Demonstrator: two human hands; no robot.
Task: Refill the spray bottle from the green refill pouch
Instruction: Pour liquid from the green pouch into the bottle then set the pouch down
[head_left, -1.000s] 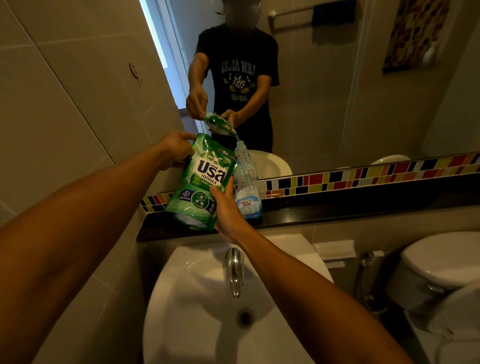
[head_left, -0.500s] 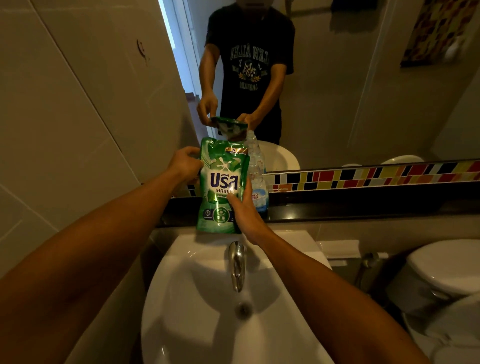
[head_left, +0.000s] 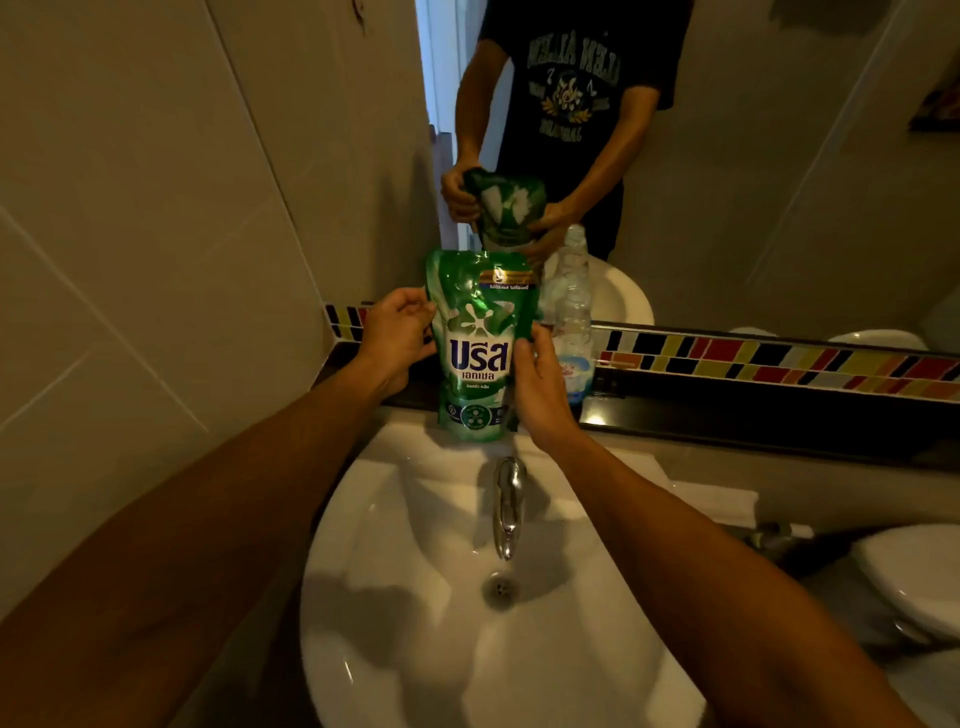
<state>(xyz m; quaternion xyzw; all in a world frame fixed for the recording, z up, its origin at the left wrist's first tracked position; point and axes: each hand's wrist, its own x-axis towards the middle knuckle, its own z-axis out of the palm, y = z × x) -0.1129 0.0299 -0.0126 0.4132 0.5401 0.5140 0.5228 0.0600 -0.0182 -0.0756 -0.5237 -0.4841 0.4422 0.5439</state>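
Observation:
The green refill pouch (head_left: 480, 345) stands upright at the back of the sink, its printed face toward me. My left hand (head_left: 397, 335) grips its left edge near the top. My right hand (head_left: 540, 387) holds its right side lower down. Just right of the pouch, on the dark ledge, stands the clear spray bottle (head_left: 571, 332) with a blue label; it has no sprayer head on it. My right hand covers the bottle's lower left part. The mirror behind repeats both hands and the pouch.
A white sink (head_left: 415, 597) with a chrome tap (head_left: 506, 501) lies below the pouch. A dark ledge (head_left: 753, 410) with a coloured tile strip runs to the right. A white toilet (head_left: 914, 577) is at the right; a tiled wall is close on the left.
The pouch was tilted with its top over the bottle's mouth; it has swung back upright and come down toward the sink's back edge. Both hands kept hold of it.

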